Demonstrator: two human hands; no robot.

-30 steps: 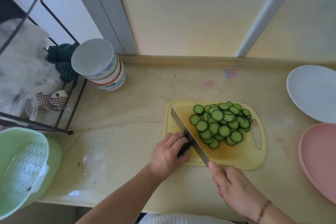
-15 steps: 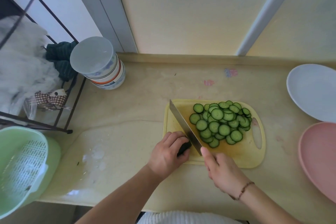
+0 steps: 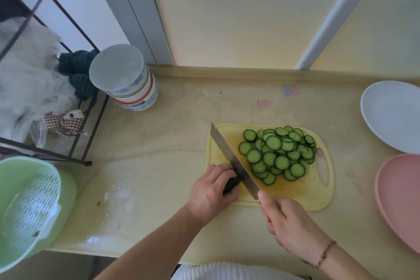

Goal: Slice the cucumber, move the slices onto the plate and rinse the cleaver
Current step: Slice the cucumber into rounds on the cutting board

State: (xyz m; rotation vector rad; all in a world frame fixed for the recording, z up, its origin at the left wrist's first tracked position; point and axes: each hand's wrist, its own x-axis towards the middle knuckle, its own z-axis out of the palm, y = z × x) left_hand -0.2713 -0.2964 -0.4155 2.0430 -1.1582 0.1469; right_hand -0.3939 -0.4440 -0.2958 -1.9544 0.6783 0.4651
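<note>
Cucumber stub [image 3: 230, 185] sits at 7 o'clock on the cutting board [image 3: 302, 198], left hand [image 3: 210, 191] curled round it, just left of the cleaver [image 3: 234, 161]. Blade's long axis runs 11 to 5 o'clock; right hand [image 3: 288, 220] at its near end, grip on the handle hidden, cannot tell. Slices [image 3: 278, 154] piled right of the blade, touching it or not unclear. White plate [image 3: 391, 116] at 2 o'clock on the worktop [image 3: 170, 134], pink plate [image 3: 400, 198] at 3, both well apart from the board. Likely last cuts.

Counter [image 3: 181, 125]: cutting board [image 3: 302, 198], plates [image 3: 391, 116], bowls [image 3: 127, 84].
</note>
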